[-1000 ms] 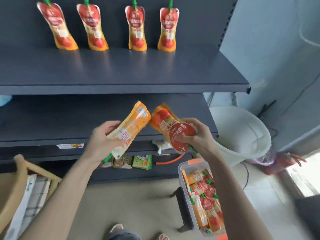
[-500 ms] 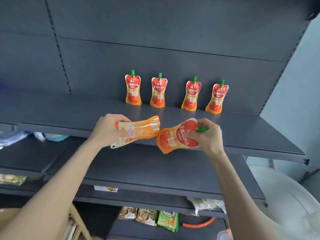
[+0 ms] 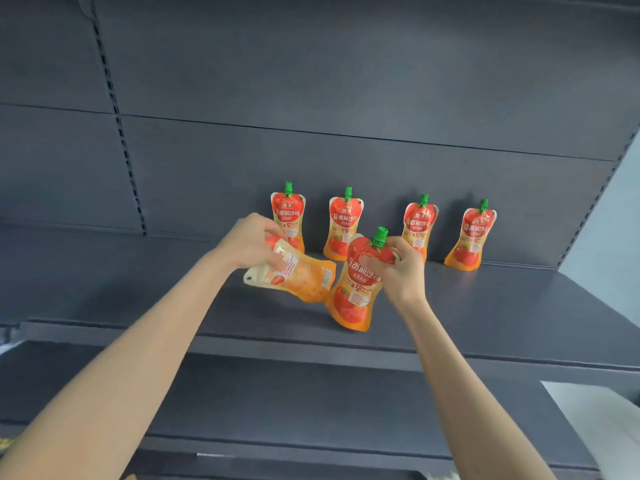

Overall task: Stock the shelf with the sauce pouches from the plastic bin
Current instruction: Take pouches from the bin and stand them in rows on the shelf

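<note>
Several red-and-orange sauce pouches with green caps stand in a row against the back panel of the dark grey shelf (image 3: 485, 306); the rightmost one (image 3: 471, 237) stands alone. My left hand (image 3: 251, 242) grips another pouch (image 3: 301, 277) by its top, lying sideways with its back label toward me, above the shelf. My right hand (image 3: 401, 268) pinches an upright pouch (image 3: 356, 289) near its green cap, its base touching or just above the shelf board, in front of the row. The plastic bin is out of view.
A lower dark shelf (image 3: 311, 403) runs under my arms. A slotted upright (image 3: 117, 133) divides the back panel at the left. A pale wall (image 3: 616, 216) borders the shelf's right end, and a white object (image 3: 599, 410) shows at lower right.
Both hands have risen over the upper shelf with their pouches. The right pouch turned from sideways to upright, cap up. My view tilted upward, and the bin and floor left the frame.
</note>
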The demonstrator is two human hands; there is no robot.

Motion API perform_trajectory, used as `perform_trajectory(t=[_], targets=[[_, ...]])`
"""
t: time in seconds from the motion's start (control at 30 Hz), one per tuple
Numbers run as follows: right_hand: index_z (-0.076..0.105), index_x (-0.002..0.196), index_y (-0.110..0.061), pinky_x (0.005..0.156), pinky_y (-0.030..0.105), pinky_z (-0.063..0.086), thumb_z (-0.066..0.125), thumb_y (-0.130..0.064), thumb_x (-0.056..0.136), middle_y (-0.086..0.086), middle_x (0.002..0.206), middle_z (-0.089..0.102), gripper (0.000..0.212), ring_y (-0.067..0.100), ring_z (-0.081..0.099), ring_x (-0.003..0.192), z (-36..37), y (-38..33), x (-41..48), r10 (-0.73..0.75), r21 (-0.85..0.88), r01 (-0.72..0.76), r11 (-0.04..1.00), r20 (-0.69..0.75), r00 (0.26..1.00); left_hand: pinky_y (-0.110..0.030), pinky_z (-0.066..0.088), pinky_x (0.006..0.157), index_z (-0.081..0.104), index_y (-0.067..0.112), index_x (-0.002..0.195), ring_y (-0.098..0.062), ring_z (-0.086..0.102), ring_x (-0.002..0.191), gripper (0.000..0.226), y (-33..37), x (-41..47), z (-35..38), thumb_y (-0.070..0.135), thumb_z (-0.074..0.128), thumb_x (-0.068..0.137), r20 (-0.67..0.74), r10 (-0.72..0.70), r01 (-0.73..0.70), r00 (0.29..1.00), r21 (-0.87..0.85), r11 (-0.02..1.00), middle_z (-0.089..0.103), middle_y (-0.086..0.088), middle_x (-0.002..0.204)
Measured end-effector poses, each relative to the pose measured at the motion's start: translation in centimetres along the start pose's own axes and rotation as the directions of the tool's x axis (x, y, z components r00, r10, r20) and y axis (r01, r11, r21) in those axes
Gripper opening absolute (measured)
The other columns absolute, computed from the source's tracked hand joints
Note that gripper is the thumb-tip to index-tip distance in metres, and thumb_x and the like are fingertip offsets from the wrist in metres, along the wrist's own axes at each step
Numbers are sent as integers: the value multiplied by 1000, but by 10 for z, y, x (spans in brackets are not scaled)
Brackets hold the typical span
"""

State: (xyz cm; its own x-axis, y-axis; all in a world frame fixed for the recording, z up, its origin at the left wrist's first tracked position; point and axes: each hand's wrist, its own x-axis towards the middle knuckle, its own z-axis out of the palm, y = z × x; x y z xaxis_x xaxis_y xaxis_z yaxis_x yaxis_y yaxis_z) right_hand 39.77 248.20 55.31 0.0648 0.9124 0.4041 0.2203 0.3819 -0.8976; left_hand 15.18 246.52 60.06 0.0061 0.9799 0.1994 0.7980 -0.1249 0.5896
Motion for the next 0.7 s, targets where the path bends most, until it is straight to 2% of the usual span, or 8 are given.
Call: perform_trajectory(t=[0.1, 0.2, 0.33, 0.4, 0.47, 0.53, 0.6, 0.7], targets=[[59, 86, -25, 59, 14, 49, 75, -6, 77, -9, 82, 67, 26, 5, 66, 77, 18, 13, 28, -7, 10, 7, 1000, 9, 1000, -30, 48, 74, 68, 23, 100, -17, 59, 95, 44, -5, 37, -4, 17, 83, 60, -8, 21, -21, 1000, 58, 998, 63, 1, 103], [60, 88, -25, 70, 28, 55, 74, -7, 78, -3, 88, 70, 25, 12, 68, 84, 34, 25, 57, -3, 13, 3, 1000, 15, 1000, -31, 48, 73, 64, 24, 102, -18, 57, 97, 47, -8, 68, -3, 18, 84, 60, 5, 31, -32, 999, 57, 998, 62, 1, 105], [63, 101, -14, 79, 41, 57, 74, -10, 78, 6, 97, 71, 25, 20, 68, 91, 51, 44, 91, 23, 22, -24, 999, 29, 999, -22, 41, 57, 60, 24, 100, -16, 55, 91, 47, -13, 99, 3, 15, 83, 60, -69, 27, -27, 997, 4, 1000, 57, 2, 101], [63, 101, -13, 80, 41, 57, 74, -10, 78, 7, 98, 71, 26, 21, 68, 91, 58, 53, 100, 37, 51, -37, 998, 16, 999, -23, 45, 58, 60, 26, 99, -15, 57, 90, 47, -17, 110, 11, 13, 82, 59, -158, 20, -34, 987, -87, 996, 59, 1, 102], [63, 100, -16, 79, 38, 57, 74, -12, 79, 5, 98, 70, 24, 20, 68, 91, 65, 60, 104, 57, 89, -56, 994, -3, 998, -27, 52, 65, 58, 30, 97, -15, 59, 91, 48, -23, 116, 26, 13, 82, 59, -223, -1, -46, 975, -204, 978, 61, 2, 103], [61, 94, -23, 73, 29, 57, 74, -12, 79, -1, 94, 69, 22, 15, 68, 88, 71, 65, 105, 70, 111, -69, 991, -1, 998, -28, 54, 69, 60, 31, 98, -10, 62, 89, 47, -29, 117, 44, 14, 82, 60, -271, -68, -37, 960, -364, 930, 64, 5, 99], [59, 90, -27, 71, 25, 56, 73, -12, 80, -6, 92, 69, 23, 11, 67, 87, 77, 71, 103, 97, 145, -97, 985, 1, 995, -23, 52, 65, 60, 33, 95, -4, 61, 87, 43, -35, 118, 57, 17, 82, 62, -310, -131, -44, 942, -497, 867, 64, 10, 92], [62, 99, -19, 77, 32, 56, 74, -16, 79, 0, 98, 71, 24, 16, 69, 91, 83, 87, 96, 151, 197, -149, 969, 4, 989, -25, 53, 68, 60, 30, 92, -7, 64, 86, 36, -51, 113, 82, 16, 82, 68, -225, -199, -6, 954, -675, 737, 66, 11, 89]])
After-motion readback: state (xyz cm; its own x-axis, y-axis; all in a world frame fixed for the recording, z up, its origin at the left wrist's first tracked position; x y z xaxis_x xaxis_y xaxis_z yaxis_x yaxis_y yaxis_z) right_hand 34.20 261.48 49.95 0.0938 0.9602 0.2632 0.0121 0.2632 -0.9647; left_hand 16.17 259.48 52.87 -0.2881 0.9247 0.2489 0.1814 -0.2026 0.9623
